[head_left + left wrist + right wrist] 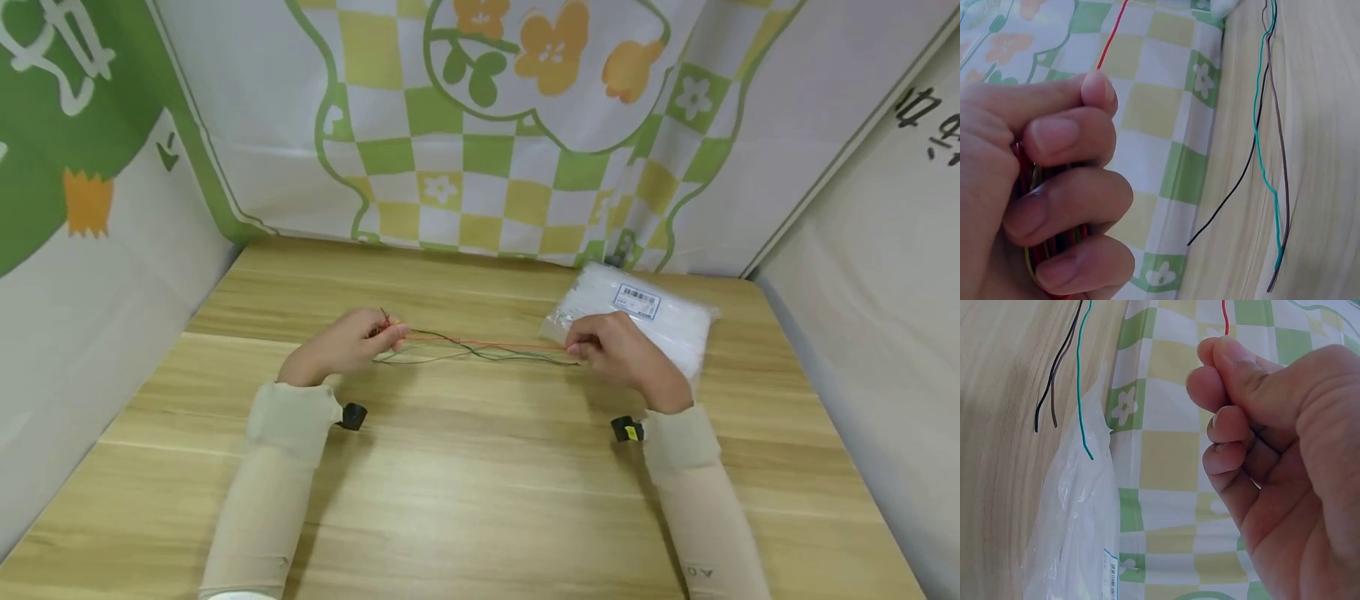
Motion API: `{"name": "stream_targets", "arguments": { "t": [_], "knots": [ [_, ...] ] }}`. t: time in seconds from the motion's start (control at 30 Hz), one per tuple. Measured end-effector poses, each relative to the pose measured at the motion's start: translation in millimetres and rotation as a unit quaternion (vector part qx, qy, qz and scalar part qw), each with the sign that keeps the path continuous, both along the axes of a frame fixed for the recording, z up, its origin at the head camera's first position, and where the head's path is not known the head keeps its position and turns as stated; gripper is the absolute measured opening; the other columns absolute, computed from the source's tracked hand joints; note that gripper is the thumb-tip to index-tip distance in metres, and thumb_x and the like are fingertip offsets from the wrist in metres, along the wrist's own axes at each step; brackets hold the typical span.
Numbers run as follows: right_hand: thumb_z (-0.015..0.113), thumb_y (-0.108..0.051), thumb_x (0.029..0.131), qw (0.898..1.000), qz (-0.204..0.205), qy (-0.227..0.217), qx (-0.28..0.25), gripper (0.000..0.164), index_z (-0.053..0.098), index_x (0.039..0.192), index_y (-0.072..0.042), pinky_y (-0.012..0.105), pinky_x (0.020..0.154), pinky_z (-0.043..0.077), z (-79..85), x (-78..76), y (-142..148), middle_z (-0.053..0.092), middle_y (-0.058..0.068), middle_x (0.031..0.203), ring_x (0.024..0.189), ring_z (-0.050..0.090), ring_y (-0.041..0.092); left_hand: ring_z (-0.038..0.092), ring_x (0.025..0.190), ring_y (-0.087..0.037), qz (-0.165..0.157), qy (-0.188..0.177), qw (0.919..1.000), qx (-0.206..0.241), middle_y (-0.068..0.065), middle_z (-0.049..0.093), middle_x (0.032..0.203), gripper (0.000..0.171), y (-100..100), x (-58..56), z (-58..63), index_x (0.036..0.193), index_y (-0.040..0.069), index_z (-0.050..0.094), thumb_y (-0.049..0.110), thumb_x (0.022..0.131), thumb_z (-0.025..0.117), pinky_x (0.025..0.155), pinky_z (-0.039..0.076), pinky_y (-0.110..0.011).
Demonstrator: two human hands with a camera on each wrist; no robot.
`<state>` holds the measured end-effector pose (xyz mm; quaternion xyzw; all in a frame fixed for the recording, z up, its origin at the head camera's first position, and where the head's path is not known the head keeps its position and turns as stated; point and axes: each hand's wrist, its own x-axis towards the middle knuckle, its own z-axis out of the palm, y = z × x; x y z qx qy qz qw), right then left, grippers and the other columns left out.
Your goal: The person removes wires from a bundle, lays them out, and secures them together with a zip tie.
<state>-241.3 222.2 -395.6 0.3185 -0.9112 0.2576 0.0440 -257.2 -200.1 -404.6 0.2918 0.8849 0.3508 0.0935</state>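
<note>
A thin red wire [495, 344] runs taut between the two hands. My left hand [341, 343] pinches it between thumb and forefinger, while the other fingers curl round a bundle of coloured wires [1038, 256], mostly hidden in the palm. At the opposite end, my right hand [618, 350] holds the red wire's tip between thumb and fingertips. A green wire [1256, 112], a black wire [1235, 190] and a brown wire [1281, 137] stretch loosely below the red one, apart from the right fingers. Whether these touch the table cannot be told.
A clear plastic bag of white material with a barcode label [637, 302] lies behind the right hand on the wooden table [480, 500]. A checked, flowered cloth [487, 158] hangs along the back edge. White fabric walls stand at both sides.
</note>
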Motion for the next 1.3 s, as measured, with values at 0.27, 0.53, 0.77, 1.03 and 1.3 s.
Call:
{"name": "stream_targets", "arguments": {
  "t": [0.27, 0.53, 0.77, 1.03, 1.3],
  "knots": [
    [0.074, -0.007, 0.098, 0.999, -0.013, -0.04, 0.008, 0.012, 0.077, 0.087, -0.01, 0.03, 0.068, 0.051, 1.7, -1.4, 5, 0.073, 0.005, 0.08, 0.068, 0.057, 0.01, 0.039, 0.061, -0.01, 0.015, -0.042, 0.999, -0.001, 0.0, 0.052, 0.071, 0.039, -8, 1.2, -0.2, 0.089, 0.005, 0.07, 0.033, 0.112, 0.053, 0.059, 0.037, -0.026],
    [0.074, -0.006, 0.098, 0.997, -0.034, -0.064, 0.014, 0.007, 0.079, 0.094, -0.005, 0.031, 0.066, 0.053, -2.0, -5.9, 13, 0.076, 0.009, 0.086, 0.07, 0.061, 0.012, 0.033, 0.055, -0.007, 0.01, 0.026, 0.9996, -0.011, 0.003, 0.046, 0.065, 0.035, -11, 0.9, -4.5, 0.078, 0.008, 0.064, 0.016, 0.111, 0.054, 0.057, 0.034, -0.025],
    [0.074, -0.007, 0.097, 0.999, -0.017, -0.039, 0.015, 0.006, 0.076, 0.091, -0.005, 0.033, 0.069, 0.051, -8.8, -10.1, 14, 0.073, 0.004, 0.084, 0.072, 0.058, 0.013, 0.041, 0.056, -0.011, 0.073, 0.121, 0.9847, -0.102, 0.005, 0.053, 0.062, 0.039, -1, 3.0, -7.3, 0.068, 0.019, 0.059, 0.005, 0.104, 0.053, 0.055, 0.027, -0.026],
    [0.063, 0.006, 0.1, 1.0, -0.005, -0.002, 0.01, 0.023, 0.071, 0.084, -0.008, 0.041, 0.079, 0.054, -13.0, -14.1, 17, 0.068, 0.003, 0.083, 0.08, 0.062, 0.018, 0.039, 0.053, -0.01, 0.09, 0.159, 0.9776, -0.105, 0.005, 0.05, 0.059, 0.044, 0, 3.3, -5.0, 0.063, 0.02, 0.055, 0.0, 0.102, 0.05, 0.051, 0.02, -0.024],
    [0.064, 0.009, 0.097, 0.999, -0.015, -0.017, 0.023, 0.021, 0.074, 0.086, -0.006, 0.041, 0.08, 0.056, -17.2, -16.7, 20, 0.071, 0.005, 0.084, 0.082, 0.065, 0.018, 0.04, 0.055, -0.009, 0.088, 0.138, 0.9772, -0.134, 0.007, 0.055, 0.061, 0.037, 1, 4.1, -6.7, 0.067, 0.022, 0.061, 0.001, 0.097, 0.055, 0.052, 0.022, -0.024]
  ]
}}
